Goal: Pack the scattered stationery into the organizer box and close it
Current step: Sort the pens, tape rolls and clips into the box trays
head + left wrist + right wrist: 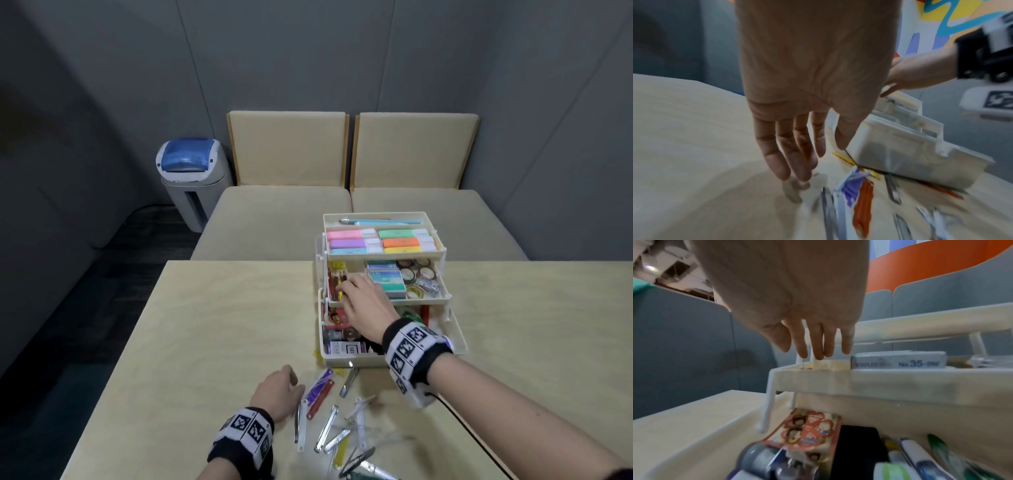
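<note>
The cream organizer box [356, 359] stands open on the table, its three tiers stepped back. My right hand [344, 291] reaches into the left compartment of the middle tray [424, 301], fingertips down among pencils; in the right wrist view the right hand [818, 345] has straight fingers and holds nothing. My left hand [286, 382] hovers low over the table, fingers straight and empty, just left of a purple clip pack [318, 389] and a red bar [320, 402]. The left hand [797, 155] appears above them, with the purple pack [854, 186] blurred. Several silver and clear bars [327, 428] lie scattered nearer me.
Highlighters [376, 240] fill the top tray; staple boxes [385, 279] and tape rolls [416, 270] sit in the middle one. Pens and a sticker pack [807, 430] lie in the bottom. Beige bench seats [281, 219] and a bin [191, 178] stand behind the table.
</note>
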`<state>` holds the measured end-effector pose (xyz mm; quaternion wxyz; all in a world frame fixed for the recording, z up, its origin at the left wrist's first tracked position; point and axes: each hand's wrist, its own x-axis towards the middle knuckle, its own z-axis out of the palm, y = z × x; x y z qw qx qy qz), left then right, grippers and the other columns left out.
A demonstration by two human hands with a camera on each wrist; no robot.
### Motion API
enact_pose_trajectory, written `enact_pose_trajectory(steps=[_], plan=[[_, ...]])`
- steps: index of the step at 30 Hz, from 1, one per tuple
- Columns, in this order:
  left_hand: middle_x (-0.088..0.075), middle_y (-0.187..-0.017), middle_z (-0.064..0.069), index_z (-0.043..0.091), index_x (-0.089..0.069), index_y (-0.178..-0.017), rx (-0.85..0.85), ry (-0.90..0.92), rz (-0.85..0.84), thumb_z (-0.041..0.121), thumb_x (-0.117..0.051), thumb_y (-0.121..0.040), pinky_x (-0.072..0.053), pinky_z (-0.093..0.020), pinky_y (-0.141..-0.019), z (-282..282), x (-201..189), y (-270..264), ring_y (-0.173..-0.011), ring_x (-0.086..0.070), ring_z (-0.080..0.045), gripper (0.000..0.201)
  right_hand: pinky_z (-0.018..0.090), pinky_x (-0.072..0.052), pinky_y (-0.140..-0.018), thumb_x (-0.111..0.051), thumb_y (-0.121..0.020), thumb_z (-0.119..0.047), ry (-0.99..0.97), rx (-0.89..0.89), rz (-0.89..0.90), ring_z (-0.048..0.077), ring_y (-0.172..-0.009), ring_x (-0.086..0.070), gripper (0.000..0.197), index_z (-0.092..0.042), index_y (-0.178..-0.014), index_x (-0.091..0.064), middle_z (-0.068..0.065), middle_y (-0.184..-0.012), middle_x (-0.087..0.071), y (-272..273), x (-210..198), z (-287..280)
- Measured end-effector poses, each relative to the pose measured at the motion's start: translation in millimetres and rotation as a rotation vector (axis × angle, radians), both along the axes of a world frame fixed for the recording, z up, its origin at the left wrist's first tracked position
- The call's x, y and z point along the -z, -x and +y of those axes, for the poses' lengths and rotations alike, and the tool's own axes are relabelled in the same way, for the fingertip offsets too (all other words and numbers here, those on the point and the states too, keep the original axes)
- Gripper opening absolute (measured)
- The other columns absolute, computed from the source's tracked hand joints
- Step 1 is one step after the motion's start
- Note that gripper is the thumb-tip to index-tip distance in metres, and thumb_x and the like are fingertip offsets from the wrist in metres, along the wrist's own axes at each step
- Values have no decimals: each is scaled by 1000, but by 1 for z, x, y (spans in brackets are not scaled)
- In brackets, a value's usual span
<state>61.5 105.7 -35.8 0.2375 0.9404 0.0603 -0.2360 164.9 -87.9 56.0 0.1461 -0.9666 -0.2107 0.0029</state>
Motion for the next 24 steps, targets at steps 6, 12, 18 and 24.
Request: enact_pose_trajectory(steps=[6,12,18,24], plan=[[-60,-114,-5,14,-45,-115,7,-195,145,61,-67,-74,-46,-29,-80,-18,1,11,-103,-58,-23,66,27,-46,-89,-48,-94,-21,-83,-65,304,10,-98,-50,17,-20,-111,-52,-6,-112,-47,102,46,-30],[-62,-115,-6,10,-54,-112,-26,-212,162,35,-68,-83,-46,-26,-76,-36,3,15,-104,-60,-23,41,45,-27,-110,-53,-90,-35,227,-59,383,22,-135,-28,54,-32,-140,-32,1,-149,-28,148,101,-42],[-62,-112,-8,11,-53,-108,54,-178,109,28,-58,-88,-47,-29,-80,-35,7,29,-101,-60,-25,27,41,-24,-111,-40,-97,-33,165,77,273,17,-134,-31,40,-28,-136,-40,0,-145,-34,164,96,-58],[-56,-94,-2,20,-41,-86,197,-174,-61,29,-58,-87,-38,-25,-69,-31,9,36,-88,-55,-22,19,45,-29,-111,-35,-97,-36,212,438,346,21,-137,-31,53,-17,-145,-27,3,-149,-33,121,93,-92]])
